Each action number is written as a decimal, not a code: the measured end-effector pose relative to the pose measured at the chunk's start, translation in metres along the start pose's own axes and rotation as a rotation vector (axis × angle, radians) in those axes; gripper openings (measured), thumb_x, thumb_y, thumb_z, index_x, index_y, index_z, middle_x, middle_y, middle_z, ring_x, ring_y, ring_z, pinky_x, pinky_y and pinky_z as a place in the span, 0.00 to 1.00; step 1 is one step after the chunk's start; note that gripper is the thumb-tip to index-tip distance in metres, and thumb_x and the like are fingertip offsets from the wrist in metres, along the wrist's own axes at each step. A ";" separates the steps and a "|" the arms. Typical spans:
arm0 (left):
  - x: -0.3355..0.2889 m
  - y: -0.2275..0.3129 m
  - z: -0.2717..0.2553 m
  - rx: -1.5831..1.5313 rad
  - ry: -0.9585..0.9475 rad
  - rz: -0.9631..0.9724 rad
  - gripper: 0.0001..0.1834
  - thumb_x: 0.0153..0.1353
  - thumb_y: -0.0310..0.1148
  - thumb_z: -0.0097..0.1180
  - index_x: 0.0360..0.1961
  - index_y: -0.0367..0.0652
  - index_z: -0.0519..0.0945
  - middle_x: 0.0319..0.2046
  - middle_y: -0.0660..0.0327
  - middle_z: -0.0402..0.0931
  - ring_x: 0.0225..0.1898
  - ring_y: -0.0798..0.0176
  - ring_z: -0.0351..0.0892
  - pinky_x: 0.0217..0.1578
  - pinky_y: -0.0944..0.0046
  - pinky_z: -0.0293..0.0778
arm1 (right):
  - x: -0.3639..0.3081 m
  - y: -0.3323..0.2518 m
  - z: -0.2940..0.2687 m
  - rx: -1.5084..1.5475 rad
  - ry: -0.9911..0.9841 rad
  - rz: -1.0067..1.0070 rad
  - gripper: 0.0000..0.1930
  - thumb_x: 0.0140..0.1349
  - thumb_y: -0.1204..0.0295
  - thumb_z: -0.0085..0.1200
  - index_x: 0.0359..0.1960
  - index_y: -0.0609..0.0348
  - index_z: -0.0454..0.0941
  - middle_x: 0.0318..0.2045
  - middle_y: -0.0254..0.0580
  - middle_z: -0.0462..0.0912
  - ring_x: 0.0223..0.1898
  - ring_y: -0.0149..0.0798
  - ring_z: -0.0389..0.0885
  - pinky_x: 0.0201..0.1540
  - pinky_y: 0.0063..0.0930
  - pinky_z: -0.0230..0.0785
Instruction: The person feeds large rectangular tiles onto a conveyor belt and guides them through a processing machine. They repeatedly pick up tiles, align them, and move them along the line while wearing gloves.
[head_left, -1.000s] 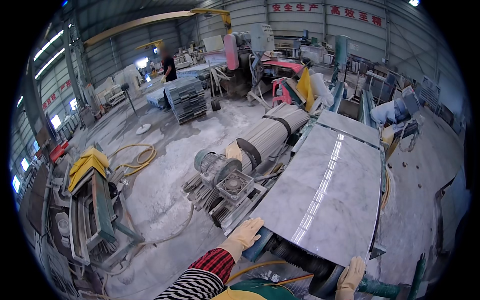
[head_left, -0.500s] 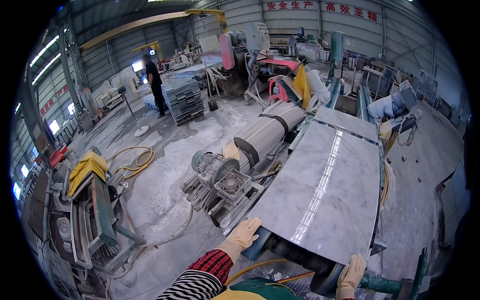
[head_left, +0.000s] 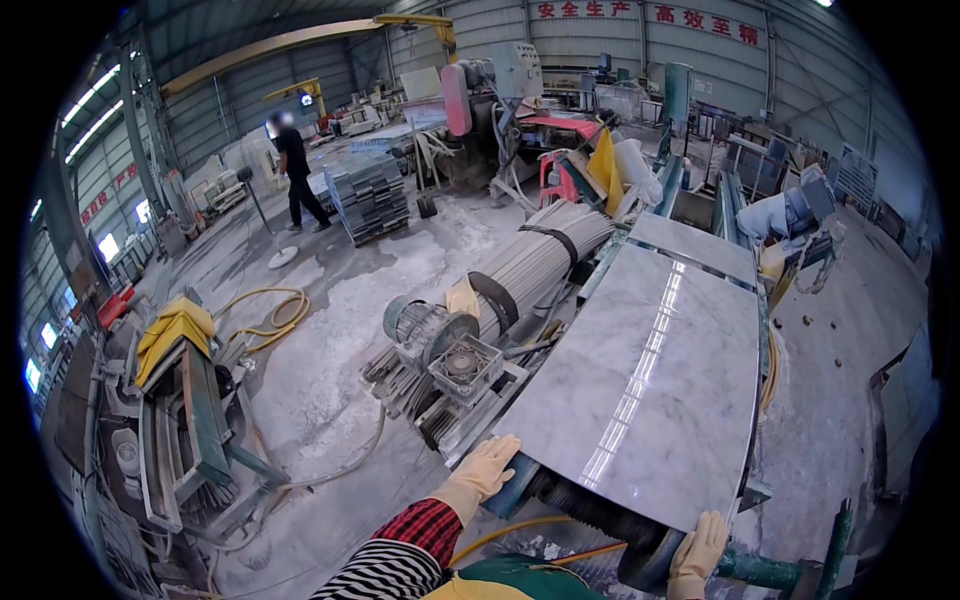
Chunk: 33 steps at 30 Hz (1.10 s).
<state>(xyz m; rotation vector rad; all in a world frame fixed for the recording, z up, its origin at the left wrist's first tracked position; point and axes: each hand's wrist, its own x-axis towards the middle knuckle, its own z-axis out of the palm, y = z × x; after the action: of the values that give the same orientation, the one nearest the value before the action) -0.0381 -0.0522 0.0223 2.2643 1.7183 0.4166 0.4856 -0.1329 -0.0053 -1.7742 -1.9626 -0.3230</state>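
Note:
A large polished grey marble slab point(head_left: 650, 380) lies on a roller conveyor and reaches toward me. My left hand point(head_left: 482, 472), in a pale yellow glove, rests flat against the slab's near left corner. My right hand point(head_left: 697, 548), gloved the same way, touches the slab's near right edge above a black roller point(head_left: 600, 512). A second slab point(head_left: 693, 246) lies further along the line. Neither hand closes around anything.
A motor and gearbox point(head_left: 445, 350) stand left of the conveyor beside a ribbed grey drum point(head_left: 530, 265). A person in black point(head_left: 296, 170) walks at the far left near a stack of tiles point(head_left: 368, 198). A yellow hose point(head_left: 265, 315) coils on the dusty floor.
The slab has slid a little closer to me along the rollers. The distant person in black has walked left. Both hands stay at the slab's near edge.

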 end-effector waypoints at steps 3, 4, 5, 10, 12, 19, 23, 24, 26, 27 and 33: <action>-0.002 -0.001 0.001 0.002 -0.006 -0.010 0.36 0.71 0.37 0.59 0.76 0.42 0.63 0.76 0.45 0.62 0.77 0.38 0.60 0.78 0.48 0.55 | 0.000 -0.002 0.000 0.005 0.002 -0.002 0.24 0.75 0.65 0.45 0.65 0.71 0.72 0.67 0.73 0.72 0.67 0.75 0.68 0.72 0.68 0.57; -0.002 0.000 0.000 0.002 -0.007 -0.008 0.36 0.71 0.37 0.59 0.76 0.42 0.63 0.76 0.45 0.61 0.77 0.38 0.60 0.78 0.48 0.55 | 0.000 -0.003 -0.002 0.007 0.005 -0.002 0.24 0.75 0.65 0.45 0.65 0.72 0.72 0.67 0.72 0.72 0.67 0.75 0.68 0.72 0.68 0.57; -0.001 0.001 -0.001 0.002 -0.009 -0.006 0.36 0.71 0.37 0.59 0.76 0.42 0.63 0.76 0.45 0.61 0.77 0.38 0.60 0.78 0.48 0.55 | 0.000 -0.003 -0.002 0.005 0.008 -0.002 0.24 0.75 0.65 0.45 0.65 0.72 0.72 0.67 0.72 0.72 0.67 0.75 0.68 0.72 0.68 0.57; -0.004 0.002 -0.003 0.015 -0.013 -0.007 0.36 0.71 0.37 0.59 0.76 0.42 0.63 0.77 0.45 0.61 0.77 0.39 0.59 0.78 0.49 0.55 | -0.001 -0.004 -0.005 0.012 0.002 0.008 0.25 0.75 0.65 0.45 0.66 0.71 0.72 0.68 0.72 0.72 0.68 0.75 0.68 0.73 0.67 0.56; -0.005 -0.001 0.001 0.032 -0.003 -0.002 0.36 0.71 0.37 0.59 0.76 0.42 0.63 0.76 0.45 0.61 0.77 0.39 0.59 0.78 0.49 0.55 | -0.002 -0.006 -0.005 -0.001 -0.007 0.011 0.25 0.75 0.65 0.45 0.66 0.71 0.72 0.68 0.71 0.72 0.68 0.75 0.68 0.73 0.67 0.56; -0.006 0.002 -0.002 0.017 -0.013 -0.004 0.36 0.71 0.38 0.59 0.77 0.42 0.63 0.77 0.45 0.61 0.77 0.39 0.59 0.78 0.49 0.55 | -0.007 -0.004 -0.004 0.000 0.009 0.009 0.25 0.75 0.65 0.46 0.66 0.71 0.72 0.68 0.71 0.72 0.69 0.75 0.67 0.73 0.68 0.55; -0.010 0.001 0.000 0.026 -0.002 -0.013 0.36 0.71 0.38 0.59 0.77 0.43 0.63 0.77 0.46 0.61 0.77 0.40 0.60 0.78 0.49 0.56 | -0.010 -0.003 0.002 -0.003 0.023 0.007 0.25 0.73 0.66 0.47 0.66 0.70 0.73 0.68 0.71 0.72 0.68 0.75 0.68 0.73 0.67 0.56; -0.010 0.001 0.001 0.030 0.001 -0.012 0.36 0.71 0.37 0.59 0.77 0.43 0.63 0.77 0.47 0.61 0.77 0.40 0.60 0.77 0.49 0.56 | -0.010 -0.003 0.002 0.002 0.028 0.011 0.25 0.73 0.66 0.47 0.65 0.70 0.73 0.68 0.71 0.72 0.68 0.75 0.68 0.73 0.67 0.56; -0.011 -0.001 0.004 0.035 0.004 -0.016 0.36 0.71 0.37 0.59 0.77 0.43 0.63 0.77 0.46 0.62 0.77 0.39 0.60 0.77 0.49 0.57 | -0.010 -0.005 0.000 0.015 0.030 0.016 0.25 0.72 0.67 0.48 0.65 0.70 0.73 0.68 0.70 0.72 0.68 0.74 0.68 0.74 0.66 0.55; -0.013 -0.003 0.005 0.039 0.005 -0.019 0.36 0.71 0.37 0.59 0.77 0.43 0.63 0.77 0.46 0.62 0.77 0.39 0.60 0.77 0.49 0.57 | -0.010 -0.007 -0.002 0.023 0.029 0.019 0.24 0.71 0.68 0.48 0.65 0.70 0.73 0.68 0.69 0.72 0.69 0.73 0.67 0.74 0.64 0.55; -0.014 0.004 0.003 0.017 0.016 -0.021 0.36 0.71 0.38 0.59 0.76 0.42 0.62 0.77 0.46 0.61 0.77 0.37 0.61 0.77 0.48 0.58 | -0.011 -0.010 -0.004 0.019 0.032 0.039 0.24 0.70 0.69 0.48 0.65 0.69 0.73 0.68 0.67 0.72 0.70 0.72 0.67 0.76 0.62 0.53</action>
<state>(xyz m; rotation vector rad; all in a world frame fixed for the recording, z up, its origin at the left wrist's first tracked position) -0.0373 -0.0667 0.0205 2.2592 1.7580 0.4184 0.4771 -0.1457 -0.0057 -1.7815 -1.9008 -0.3168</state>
